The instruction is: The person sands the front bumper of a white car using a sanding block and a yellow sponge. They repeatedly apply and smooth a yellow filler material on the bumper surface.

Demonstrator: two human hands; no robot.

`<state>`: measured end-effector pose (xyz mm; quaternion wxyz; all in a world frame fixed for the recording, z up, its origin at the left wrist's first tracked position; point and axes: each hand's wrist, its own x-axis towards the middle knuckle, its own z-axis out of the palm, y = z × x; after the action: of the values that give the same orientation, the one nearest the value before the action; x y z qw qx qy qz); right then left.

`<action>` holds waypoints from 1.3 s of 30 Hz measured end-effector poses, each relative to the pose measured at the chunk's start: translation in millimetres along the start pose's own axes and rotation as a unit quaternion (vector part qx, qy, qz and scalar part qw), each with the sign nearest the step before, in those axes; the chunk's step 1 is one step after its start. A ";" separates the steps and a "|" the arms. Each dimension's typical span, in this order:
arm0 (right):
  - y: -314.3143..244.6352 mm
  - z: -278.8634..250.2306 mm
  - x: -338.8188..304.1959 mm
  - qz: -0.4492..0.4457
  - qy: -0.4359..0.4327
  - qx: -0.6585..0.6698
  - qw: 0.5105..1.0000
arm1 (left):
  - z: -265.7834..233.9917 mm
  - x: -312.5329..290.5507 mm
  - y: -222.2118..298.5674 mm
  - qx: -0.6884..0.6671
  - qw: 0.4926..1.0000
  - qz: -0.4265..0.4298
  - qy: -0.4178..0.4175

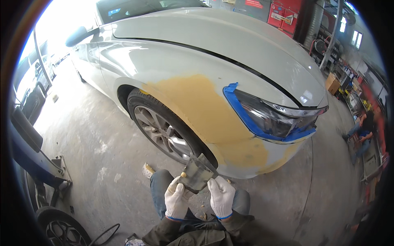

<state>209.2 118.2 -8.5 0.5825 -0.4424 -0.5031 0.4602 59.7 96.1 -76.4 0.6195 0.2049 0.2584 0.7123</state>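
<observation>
- Nearest to the camera, two dark sleeves (242, 223) are reaching up from the lower edge, over blue-trousered legs (161, 184).
- At the far left, a loose wheel (61, 227) is showing its dark spokes in the lower corner, and beside it a thin black hose (106, 235) is curving on the grey concrete floor (98, 139).
- Further right, a small whitish and yellow piece (148, 169) is lying on the floor, just beside the left knee.
- Above it, the front wheel (164, 131) of a pale car (230, 33) is standing under the fender.
- The left hand (176, 201), in a white knitted glove, is gripping a dark flat piece (197, 175) by its left side; its fingers are bending closely around the edge, near a small yellowish spot.
- This smeared piece is staying between both hands, in front of the tyre.
- A yellow-tan patch (188, 98) is covering part of the fender and bumper.
- The right hand (221, 197), gloved alike, is pinching the piece's right edge, its fingers curling with almost no gap.
- Blue tape (239, 112) is bordering the headlight (271, 117).
- At the far right, another person (363, 135) is sitting.
</observation>
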 end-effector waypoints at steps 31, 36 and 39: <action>108.2 -168.6 -50.3 0.266 0.157 0.377 0.873 | -43.6 61.2 95.5 0.625 0.766 0.130 0.075; 103.3 -164.0 -57.9 0.286 0.112 0.350 0.885 | -50.3 123.8 81.0 0.689 0.722 -0.062 0.010; 104.7 -165.7 -70.6 0.301 0.120 0.312 0.893 | -82.8 161.6 53.4 0.752 0.642 -0.080 -0.125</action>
<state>359.3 59.6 -140.6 0.5803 -0.4199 -0.1031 0.6902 -56.4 241.0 -112.5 0.3330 0.6660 0.6406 0.1874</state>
